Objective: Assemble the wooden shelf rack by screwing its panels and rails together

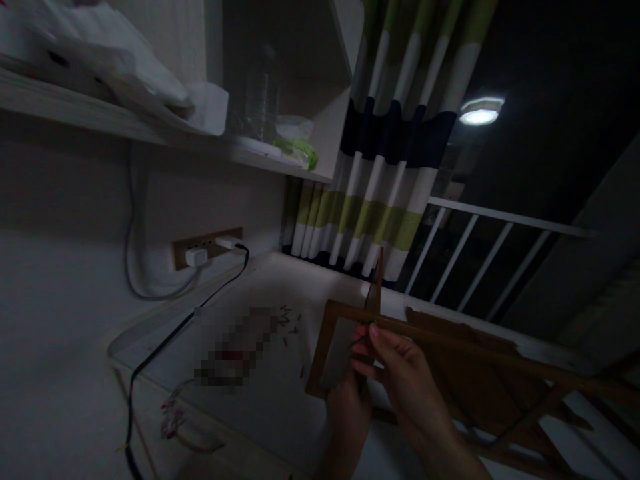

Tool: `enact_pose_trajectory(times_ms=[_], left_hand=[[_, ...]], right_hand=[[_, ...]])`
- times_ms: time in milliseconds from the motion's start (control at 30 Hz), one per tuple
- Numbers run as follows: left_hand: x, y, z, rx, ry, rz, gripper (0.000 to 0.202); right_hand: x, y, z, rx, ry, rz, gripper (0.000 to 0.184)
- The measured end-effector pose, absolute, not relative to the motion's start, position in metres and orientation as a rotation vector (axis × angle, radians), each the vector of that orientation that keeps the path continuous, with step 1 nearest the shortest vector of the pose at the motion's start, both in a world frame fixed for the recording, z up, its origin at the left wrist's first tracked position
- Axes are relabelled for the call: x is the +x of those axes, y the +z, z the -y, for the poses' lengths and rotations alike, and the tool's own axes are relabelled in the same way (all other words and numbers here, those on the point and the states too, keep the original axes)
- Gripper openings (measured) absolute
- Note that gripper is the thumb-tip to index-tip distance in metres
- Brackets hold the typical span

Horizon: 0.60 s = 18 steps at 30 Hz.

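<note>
A brown wooden frame (320, 353) with an open rectangular end stands tilted on the white surface. My right hand (403, 363) is at its upper bar, thumb and forefinger pinched together at the wood. Whatever sits in that pinch is too small and dark to name. Lower down, my left hand (347, 407) is closed inside the frame's end, close to the lower bar. Its fingers are mostly hidden, and a dark shape shows beside them that I cannot make out. Several small screw-like pieces (285, 319) lie scattered left of the frame.
A pixelated patch (237, 350) covers something on the white tabletop (280, 413). A black cable (170, 337) runs from the wall socket (207, 247) over the table edge. Overhead, a shelf (150, 130) holds bags and a plastic bottle (263, 100). Behind hang striped curtains (365, 207) beside a white railing (500, 217).
</note>
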State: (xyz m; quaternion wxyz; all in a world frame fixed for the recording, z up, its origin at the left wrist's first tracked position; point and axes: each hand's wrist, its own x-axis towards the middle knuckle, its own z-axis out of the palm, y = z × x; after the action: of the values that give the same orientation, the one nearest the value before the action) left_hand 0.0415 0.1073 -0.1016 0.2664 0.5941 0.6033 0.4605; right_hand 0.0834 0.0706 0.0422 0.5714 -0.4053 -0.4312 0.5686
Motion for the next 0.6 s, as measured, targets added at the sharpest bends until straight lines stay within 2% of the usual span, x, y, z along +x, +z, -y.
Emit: enact_pose_trajectory(times_ms=[367,600], left_hand=[[0.041,-0.099,-0.107,1.619,1.186,-1.635,0.022],[0.041,-0.097,-0.107,1.648,1.157,-1.664,0.030]], right_hand=[[0.083,0.033,-0.079,-1.042,1.085,1.034,0.032],[0.077,0.028,-0.079,-0.928,0.982,1.033,0.035]])
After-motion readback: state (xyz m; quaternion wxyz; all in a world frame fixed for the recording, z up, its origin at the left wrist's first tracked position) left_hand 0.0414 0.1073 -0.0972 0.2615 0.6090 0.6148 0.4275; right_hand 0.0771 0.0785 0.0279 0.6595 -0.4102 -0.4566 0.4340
